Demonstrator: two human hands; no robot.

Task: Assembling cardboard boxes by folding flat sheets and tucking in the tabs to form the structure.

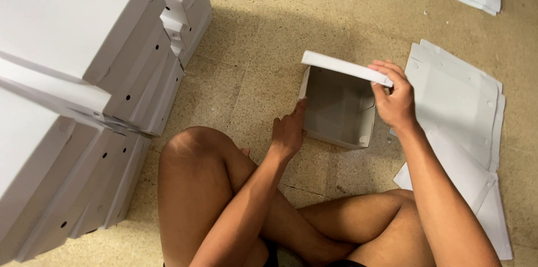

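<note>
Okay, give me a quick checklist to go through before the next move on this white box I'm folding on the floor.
1. Left hand braces the near-left wall of the half-folded white box: ok.
2. Right hand grips the end of the far flap: ok.
3. Far flap folded fully into the box: not ok, it stands raised above the opening.
4. Box sits flat on the speckled floor: ok, as far as the view shows.
5. Inner side tabs seated: cannot tell, the inside is shadowed.
6. Flat unfolded blanks lie beside the right hand; stacked finished boxes stand to the left: ok.
</note>
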